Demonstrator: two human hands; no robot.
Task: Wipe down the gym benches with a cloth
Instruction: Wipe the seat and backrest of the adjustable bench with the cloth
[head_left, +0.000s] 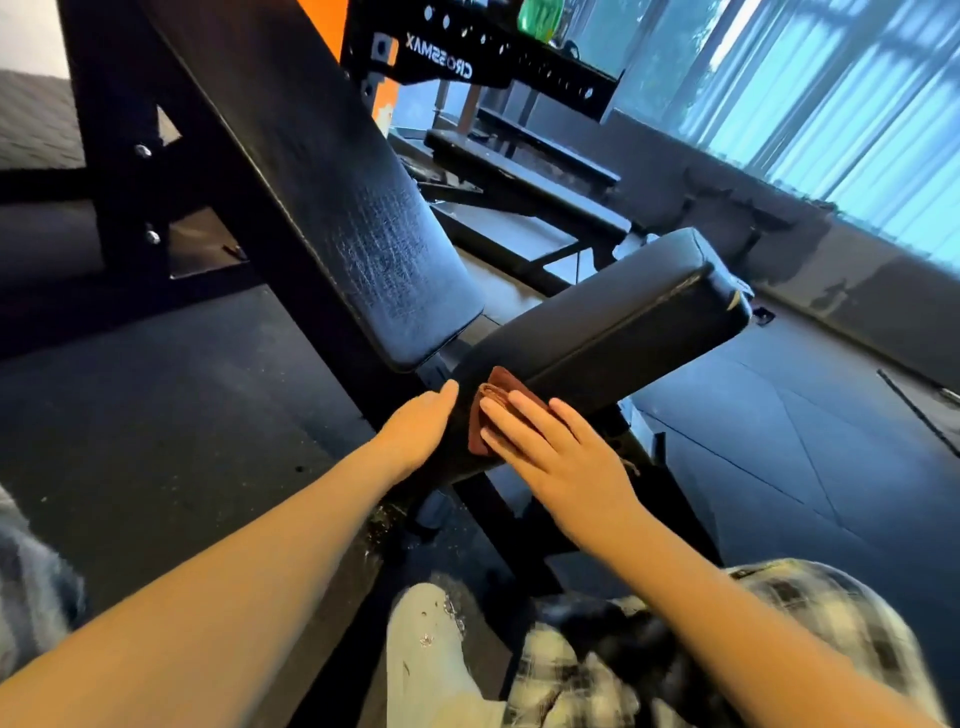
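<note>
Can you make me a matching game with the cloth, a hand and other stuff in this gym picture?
Things:
1. cloth
2. backrest pad
3. green bottle
4. left hand

Where or how:
A. up on the black rack
B. tilted, with pale scuff marks
C. under the right hand, pressed on the seat pad
D. bare, touching the seat pad's near end

Pairs: 1-C, 2-B, 3-A, 4-D.

dim, bluish; daylight from window (831, 104); wide-angle bend; blur at lower edge
</note>
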